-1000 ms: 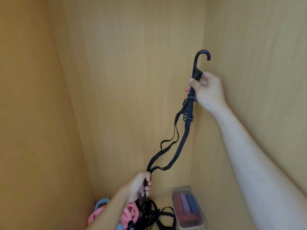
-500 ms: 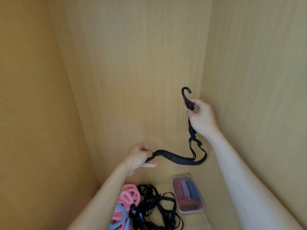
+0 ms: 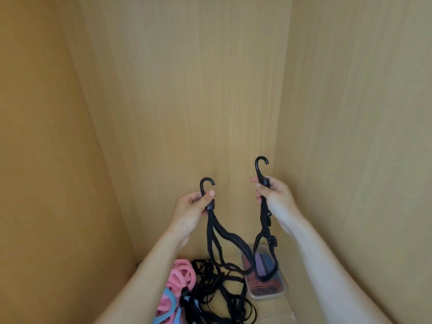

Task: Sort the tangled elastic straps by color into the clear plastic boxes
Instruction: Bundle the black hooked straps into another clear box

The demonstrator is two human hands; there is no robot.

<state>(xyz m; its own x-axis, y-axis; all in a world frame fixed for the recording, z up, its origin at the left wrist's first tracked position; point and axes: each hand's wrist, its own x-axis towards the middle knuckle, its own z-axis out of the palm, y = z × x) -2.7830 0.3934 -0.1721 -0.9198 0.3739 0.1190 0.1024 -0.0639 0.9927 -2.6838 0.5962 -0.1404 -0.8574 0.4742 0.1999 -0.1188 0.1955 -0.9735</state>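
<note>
Evidently early; grips one black strap (image 3: 230, 238) by its hooks (image 3: 206, 183) in left hand (image 3: 194, 206) and right hand (image 3: 275, 199); leaves pink, blue, black tangle (image 3: 210, 295) unsorted beside part-filled clear box (image 3: 266, 296).

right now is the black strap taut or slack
Slack: the black strap sags in a U between the left hand and right hand, each gripping a hook end.

The lower edge cuts off the tangled pile of thin black elastic straps (image 3: 219, 298), the pink loops (image 3: 182, 274) and the light blue loops (image 3: 169, 299); my left forearm (image 3: 140, 284) covers part of them. The black hooked strap (image 3: 230, 237) hangs across the clear plastic box (image 3: 268, 295), hiding some of its contents.
</note>
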